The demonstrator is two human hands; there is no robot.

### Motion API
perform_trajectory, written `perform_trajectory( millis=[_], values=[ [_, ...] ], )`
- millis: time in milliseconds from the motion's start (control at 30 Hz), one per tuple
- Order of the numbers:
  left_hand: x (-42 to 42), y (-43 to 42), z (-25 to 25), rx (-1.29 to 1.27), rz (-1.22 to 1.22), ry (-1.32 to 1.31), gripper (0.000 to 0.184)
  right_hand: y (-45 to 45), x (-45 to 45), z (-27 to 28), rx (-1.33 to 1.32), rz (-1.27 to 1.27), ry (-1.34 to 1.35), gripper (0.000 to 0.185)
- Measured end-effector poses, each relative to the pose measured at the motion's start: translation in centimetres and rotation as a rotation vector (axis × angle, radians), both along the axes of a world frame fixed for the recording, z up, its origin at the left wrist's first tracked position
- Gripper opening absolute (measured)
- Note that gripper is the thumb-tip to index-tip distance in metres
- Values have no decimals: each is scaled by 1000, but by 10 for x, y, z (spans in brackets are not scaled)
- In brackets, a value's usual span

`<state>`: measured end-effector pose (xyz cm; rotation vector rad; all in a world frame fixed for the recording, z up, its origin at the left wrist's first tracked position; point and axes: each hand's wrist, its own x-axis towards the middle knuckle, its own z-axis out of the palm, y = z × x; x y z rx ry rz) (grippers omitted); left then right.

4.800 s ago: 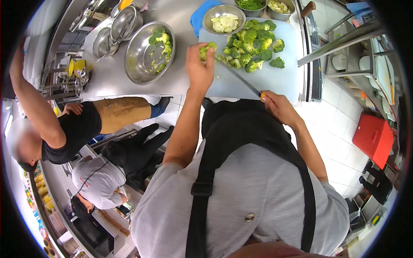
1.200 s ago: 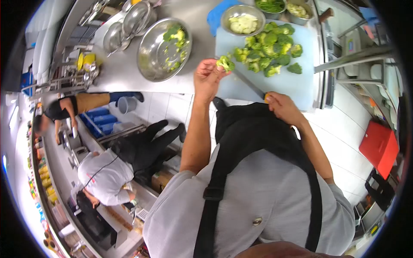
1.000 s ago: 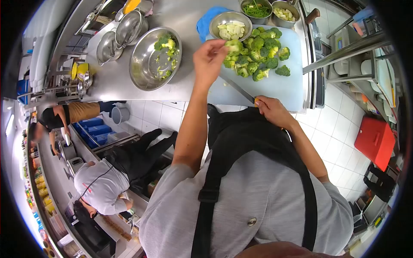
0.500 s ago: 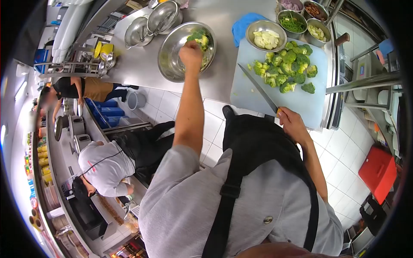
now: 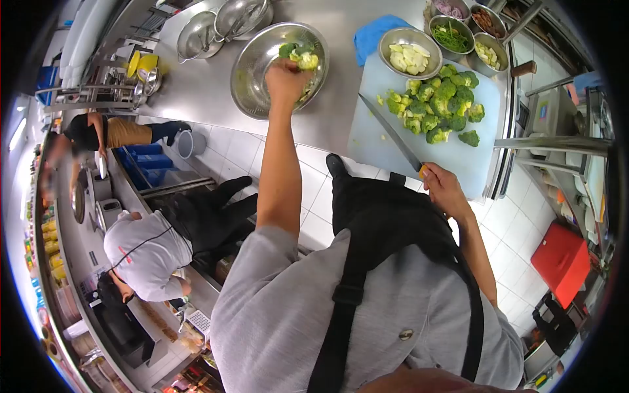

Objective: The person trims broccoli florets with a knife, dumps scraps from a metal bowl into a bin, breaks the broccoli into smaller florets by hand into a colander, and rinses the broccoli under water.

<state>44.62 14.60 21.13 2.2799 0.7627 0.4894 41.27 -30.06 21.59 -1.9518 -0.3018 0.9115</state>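
My left hand (image 5: 287,82) is inside a large steel bowl (image 5: 246,85), its fingers curled against broccoli (image 5: 303,57); the fingertips are partly hidden. My right hand (image 5: 444,187) is wrapped round the yellow handle of a knife (image 5: 393,134). The blade lies low over a pale blue cutting board (image 5: 377,154), pointing away to the upper left. Right of the blade, a heap of cut broccoli florets (image 5: 442,105) covers part of the board.
A bowl of pale slices (image 5: 407,60) stands at the board's far edge, near a blue cloth (image 5: 380,36). Small bowls of green pieces (image 5: 452,37) and other cut food stand behind. Steel colanders (image 5: 242,16) are far left. Two people (image 5: 147,245) work at the left.
The view has shifted slightly. My left hand's fingers have spread a little to the right over the broccoli in the bowl. My right hand keeps the knife in nearly the same place.
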Motion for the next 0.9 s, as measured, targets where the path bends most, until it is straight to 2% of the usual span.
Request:
perform_trajectory(
  millis=[33,133,167,267,400,600,833,900],
  values=[
    [-15,-16,13,-63,-74,-76,31,-2,0,-5,16,8,-24,31],
    [-55,-70,25,-123,-169,-73,25,0,5,5,-32,28,35,31],
    [-63,-81,16,-93,-204,2,27,-1,4,-3,-3,51,-63,30],
    [-82,-116,0,6,-307,220,30,0,7,-9,31,58,-28,31],
    [-81,-147,-14,-44,-311,2,38,3,12,-7,38,89,-25,30],
    [-74,-153,-32,-74,-240,-46,29,2,8,4,60,81,-54,31],
    [-73,-156,-34,-123,-187,-33,30,1,9,13,8,157,-53,30],
    [-72,-156,-37,-146,-189,-57,28,3,4,5,68,134,-158,30]
  ],
)
